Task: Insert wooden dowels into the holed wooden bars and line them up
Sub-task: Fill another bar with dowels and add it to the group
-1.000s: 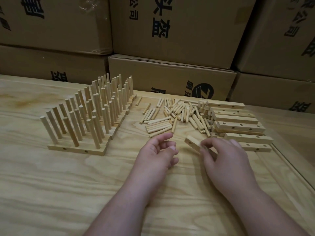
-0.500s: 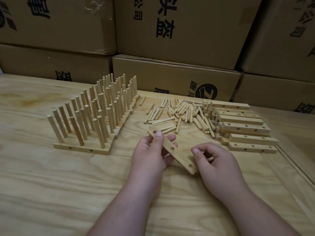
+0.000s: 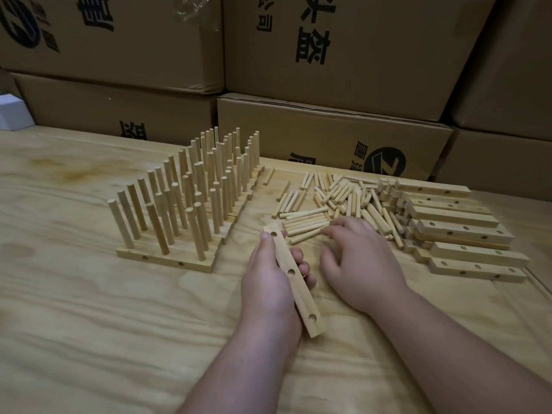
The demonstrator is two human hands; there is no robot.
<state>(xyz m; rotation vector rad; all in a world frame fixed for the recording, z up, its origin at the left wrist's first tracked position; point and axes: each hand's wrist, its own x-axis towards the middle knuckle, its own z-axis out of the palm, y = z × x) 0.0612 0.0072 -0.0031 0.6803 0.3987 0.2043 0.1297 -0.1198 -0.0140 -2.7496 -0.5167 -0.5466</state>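
Dowels [image 3: 307,227] lie loose in a heap toward the far right of the surface [image 3: 89,324], just beyond the right hand [image 3: 358,258], whose fingers are relaxed and apart, tips touching the nearest ones. Their long axes run mostly left to right. The left hand [image 3: 268,282] grips an empty holed bar [image 3: 294,282], its length pointing away from the person. Finished bars [image 3: 185,204] with upright pegs stand at the left; bare bars [image 3: 466,234] are stacked at the right edge. Cardboard boxes [image 3: 328,130] wall the back.
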